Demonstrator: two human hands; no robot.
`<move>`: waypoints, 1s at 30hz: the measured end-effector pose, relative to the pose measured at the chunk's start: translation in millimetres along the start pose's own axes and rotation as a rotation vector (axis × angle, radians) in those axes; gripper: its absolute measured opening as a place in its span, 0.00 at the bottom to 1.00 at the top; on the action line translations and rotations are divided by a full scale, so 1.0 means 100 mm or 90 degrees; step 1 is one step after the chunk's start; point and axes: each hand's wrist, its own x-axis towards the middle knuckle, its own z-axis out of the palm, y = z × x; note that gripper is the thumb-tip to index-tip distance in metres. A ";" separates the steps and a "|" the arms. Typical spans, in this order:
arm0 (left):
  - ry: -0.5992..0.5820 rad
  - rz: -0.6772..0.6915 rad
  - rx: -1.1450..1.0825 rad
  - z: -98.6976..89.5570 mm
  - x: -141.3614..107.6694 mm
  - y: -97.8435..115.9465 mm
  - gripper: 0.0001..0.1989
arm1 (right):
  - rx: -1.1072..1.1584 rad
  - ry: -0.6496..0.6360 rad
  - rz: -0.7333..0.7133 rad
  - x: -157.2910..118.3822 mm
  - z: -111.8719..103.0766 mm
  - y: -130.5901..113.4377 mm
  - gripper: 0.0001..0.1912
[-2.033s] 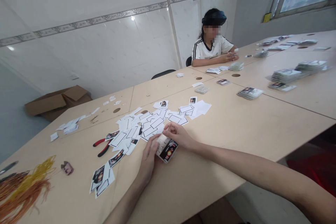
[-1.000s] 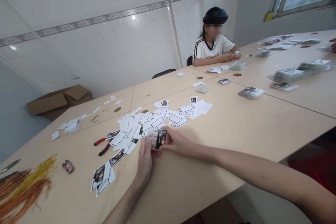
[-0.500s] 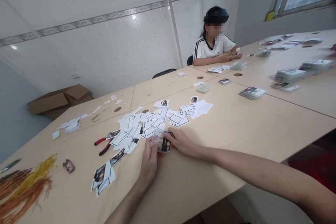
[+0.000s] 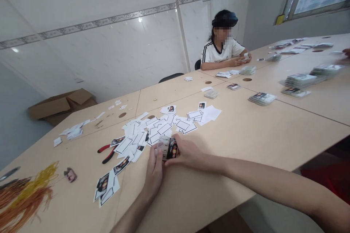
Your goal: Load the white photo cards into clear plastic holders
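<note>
Between my hands is a small clear plastic case (image 4: 167, 147) with a dark printed card showing at its right part. My left hand (image 4: 155, 164) grips its left side, thumb on top. My right hand (image 4: 187, 153) is closed around its right side, with the thumb along the near edge. The small parts inside the case are too blurred to name. Just beyond my hands lies a loose spread of printed paper cards (image 4: 164, 128), white with black borders. A pair of pliers with red and black handles (image 4: 108, 153) sits at the left edge of the spread.
Yellow and orange cords (image 4: 35, 193) lie at the left, near a small pinkish object (image 4: 70, 175). Stacked plastic cases (image 4: 261, 98) stand to the right. A co-worker (image 4: 222, 51) sits across the table. A cardboard box (image 4: 61, 105) stands beyond the table's left end.
My right thumb has moved from the top of the case to its near edge, uncovering more of the dark printed card. My left hand keeps its grip.
</note>
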 end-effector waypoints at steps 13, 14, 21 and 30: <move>-0.015 0.022 0.005 0.01 -0.01 0.02 0.13 | 0.011 0.016 0.014 0.04 -0.01 0.03 0.24; -0.013 0.024 0.011 0.01 -0.01 0.02 0.13 | 0.001 0.012 0.020 0.03 -0.01 0.02 0.27; -0.020 0.021 0.030 0.00 0.00 -0.02 0.14 | -0.029 0.050 0.030 0.03 0.00 0.01 0.26; -0.023 0.024 0.018 0.00 0.00 0.02 0.15 | 0.011 0.049 -0.024 0.09 -0.05 0.05 0.24</move>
